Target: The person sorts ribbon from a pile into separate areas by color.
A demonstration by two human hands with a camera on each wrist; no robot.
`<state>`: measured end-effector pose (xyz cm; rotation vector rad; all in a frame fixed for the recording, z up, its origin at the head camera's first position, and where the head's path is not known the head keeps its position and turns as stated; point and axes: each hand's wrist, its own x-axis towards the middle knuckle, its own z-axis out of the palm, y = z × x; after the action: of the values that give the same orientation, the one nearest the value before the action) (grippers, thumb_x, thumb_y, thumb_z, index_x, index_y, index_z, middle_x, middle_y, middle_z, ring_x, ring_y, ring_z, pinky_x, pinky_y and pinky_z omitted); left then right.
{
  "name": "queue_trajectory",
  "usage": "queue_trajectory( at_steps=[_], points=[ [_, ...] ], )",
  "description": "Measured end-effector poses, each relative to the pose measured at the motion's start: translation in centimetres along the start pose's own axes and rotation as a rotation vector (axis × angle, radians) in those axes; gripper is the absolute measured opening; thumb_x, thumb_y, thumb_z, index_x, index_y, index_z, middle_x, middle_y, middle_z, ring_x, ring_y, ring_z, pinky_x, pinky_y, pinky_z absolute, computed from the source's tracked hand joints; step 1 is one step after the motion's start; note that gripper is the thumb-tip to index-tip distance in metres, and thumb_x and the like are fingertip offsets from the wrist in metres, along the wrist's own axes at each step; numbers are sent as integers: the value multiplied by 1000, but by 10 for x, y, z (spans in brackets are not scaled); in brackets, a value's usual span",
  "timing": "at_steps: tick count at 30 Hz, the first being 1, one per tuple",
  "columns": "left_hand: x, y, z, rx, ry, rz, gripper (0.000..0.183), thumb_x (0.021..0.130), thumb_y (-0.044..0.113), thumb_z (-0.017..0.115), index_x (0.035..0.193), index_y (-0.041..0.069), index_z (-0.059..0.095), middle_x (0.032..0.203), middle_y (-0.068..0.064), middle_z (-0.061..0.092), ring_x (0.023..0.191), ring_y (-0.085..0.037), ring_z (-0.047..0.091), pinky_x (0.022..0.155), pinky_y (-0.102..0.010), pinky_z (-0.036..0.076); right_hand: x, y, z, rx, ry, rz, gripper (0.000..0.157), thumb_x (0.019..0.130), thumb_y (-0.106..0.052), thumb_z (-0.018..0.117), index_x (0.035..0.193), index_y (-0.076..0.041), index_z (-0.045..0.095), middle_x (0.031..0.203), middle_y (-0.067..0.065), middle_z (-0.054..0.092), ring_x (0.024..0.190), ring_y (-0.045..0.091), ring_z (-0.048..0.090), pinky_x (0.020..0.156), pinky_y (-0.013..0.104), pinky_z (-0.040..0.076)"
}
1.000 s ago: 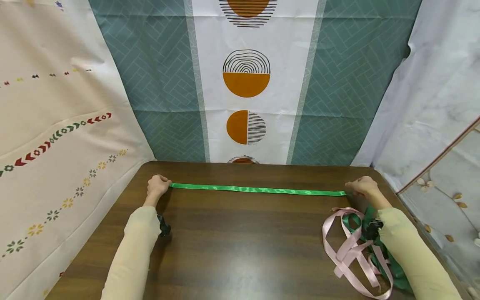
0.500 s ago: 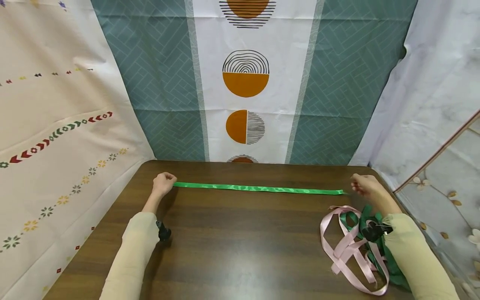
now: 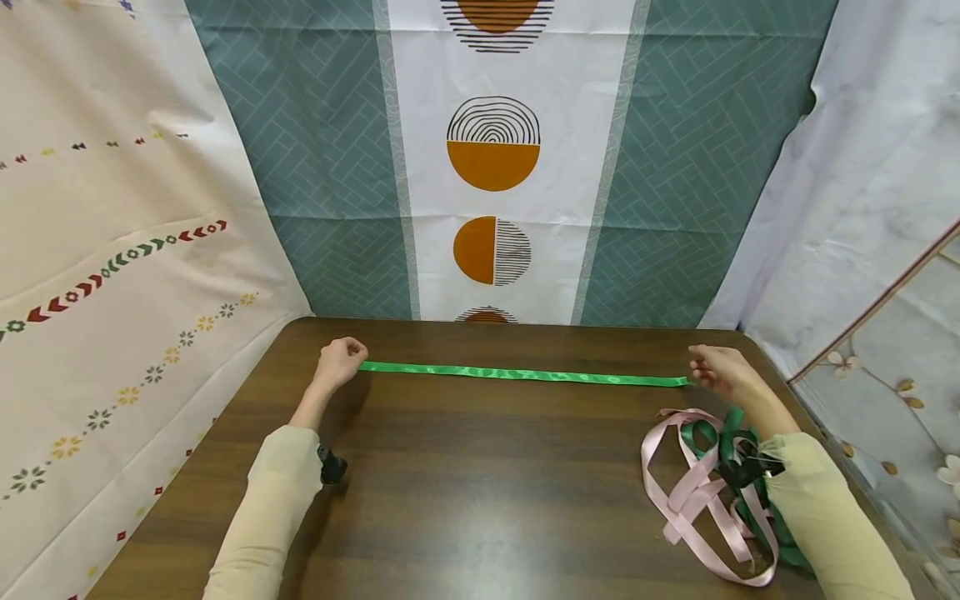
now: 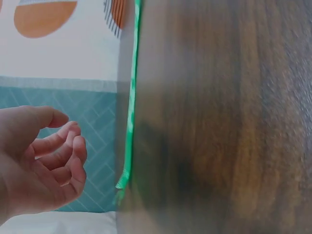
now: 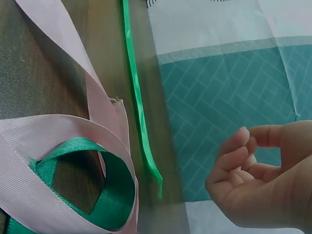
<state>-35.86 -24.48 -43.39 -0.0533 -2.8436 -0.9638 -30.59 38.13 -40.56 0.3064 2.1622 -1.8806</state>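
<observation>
A narrow bright green ribbon (image 3: pixel 517 375) lies stretched straight from side to side along the far part of the table. My left hand (image 3: pixel 339 364) hovers by its left end, overlapping that end in the head view. The left wrist view shows this hand (image 4: pixel 48 163) with loosely curled fingers and nothing between them, apart from the ribbon (image 4: pixel 130 107). Over the ribbon's right end is my right hand (image 3: pixel 720 371). In the right wrist view, its thumb and forefinger nearly meet, holding nothing, and the ribbon's end (image 5: pixel 155 173) lies clear of them.
Loops of pink ribbon (image 3: pixel 678 504) and dark green ribbon (image 3: pixel 787 533) lie heaped on the table's right side, partly under my right forearm. The brown wooden table (image 3: pixel 480 500) ends at a patterned curtain (image 3: pixel 337 167) behind, with pale cloth at both sides.
My right hand has let go of the green ribbon's right end, drawn back and come left again over it. My left hand has shifted right along the ribbon; the pink and dark green heap stays put.
</observation>
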Motion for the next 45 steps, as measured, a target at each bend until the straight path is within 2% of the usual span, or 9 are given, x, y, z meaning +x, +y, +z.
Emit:
queue_trajectory(
  at_steps=[3,6,11,18,25,31,34,39,45],
  points=[
    [-1,5,-1,9,-4,28,23,92,12,51,99,-4,65,93,-20,67,85,-31,61,74,-41,48,0,1,2,-37,-29,-25,23,102,-23,39,87,-17,55,70,-13,58,60,-3,54,55,14,45],
    [-4,10,-2,15,-7,60,22,92,11,51,97,-5,66,95,-21,68,89,-33,61,78,-45,48,-1,4,5,-101,-53,-57,25,103,-22,37,88,-17,56,72,-14,58,62,-3,54,55,15,43],
    [-9,17,-4,16,-16,80,22,92,11,51,98,-4,66,95,-20,68,89,-33,61,80,-46,48,-2,3,11,-256,-37,-111,23,102,-19,39,102,-4,55,72,-16,58,63,-2,52,55,17,41],
    [-13,18,-3,21,-51,110,22,92,10,52,97,-5,67,95,-20,68,86,-31,60,78,-41,47,-9,0,21,-443,-18,-166,40,103,-20,37,120,14,49,81,-12,59,68,3,52,56,21,43],
    [-16,19,-1,11,-103,136,24,94,13,53,103,-5,67,102,-21,68,93,-34,60,83,-46,47,-13,-1,27,-576,43,-252,36,103,-22,40,109,9,58,83,-5,60,70,8,55,57,25,46],
    [-20,17,0,21,-135,154,25,96,15,53,106,-3,67,104,-19,68,98,-35,62,85,-49,47,-16,-1,34,-625,84,-307,33,102,-20,44,109,8,60,87,4,64,73,11,59,60,29,48],
    [-23,17,-1,20,-141,155,25,97,16,53,106,-3,67,105,-19,68,97,-35,62,84,-48,48,-19,-1,38,-634,83,-314,34,102,-21,43,109,7,61,87,3,64,74,11,58,61,30,48],
    [-25,19,-2,21,-142,168,24,96,15,54,105,-3,67,103,-18,68,95,-33,63,82,-47,49,-21,-2,42,-631,76,-313,33,102,-22,43,110,5,61,86,0,63,75,9,57,62,29,47],
    [-27,21,-3,25,-161,176,24,97,15,54,107,-2,67,105,-18,68,95,-33,63,83,-48,49,-26,-5,47,-660,31,-303,34,103,-21,40,115,5,59,93,7,64,83,16,59,67,32,49]
  ],
)
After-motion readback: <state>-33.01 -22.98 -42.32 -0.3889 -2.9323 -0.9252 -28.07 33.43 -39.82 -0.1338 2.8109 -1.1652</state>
